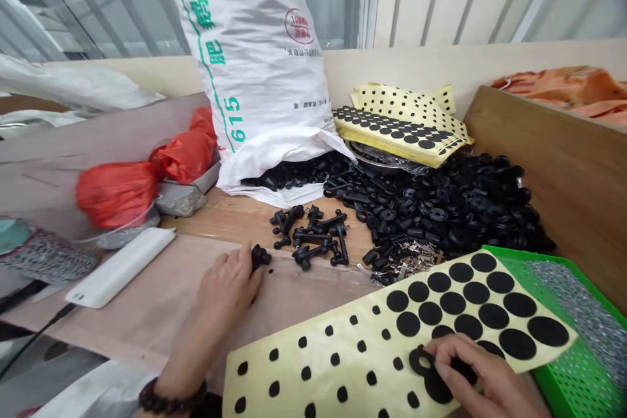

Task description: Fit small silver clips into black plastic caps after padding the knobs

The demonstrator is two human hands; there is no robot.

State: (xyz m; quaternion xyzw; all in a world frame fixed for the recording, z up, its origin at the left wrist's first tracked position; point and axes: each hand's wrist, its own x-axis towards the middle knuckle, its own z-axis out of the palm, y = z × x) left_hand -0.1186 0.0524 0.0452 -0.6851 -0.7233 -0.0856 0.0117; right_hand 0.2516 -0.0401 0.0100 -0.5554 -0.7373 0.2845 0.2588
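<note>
On the table, the left hand (pixel 230 287) pinches a black plastic part (pixel 259 256); the right hand (pixel 482 375) peels a rubber ring (pixel 420 360) from the yellow sticker sheet (pixel 343 353), fingertips gripping for leverage.

The pale yellow paper backing sheet (pixel 353 353) looks smooth, its round black pads (pixel 453 304) matt like foam. The heap of black plastic parts (pixel 455 209) shines slightly. The white woven sack (pixel 255 59) looks coarse, the bare wooden tabletop (pixel 235 219) grained.
</note>
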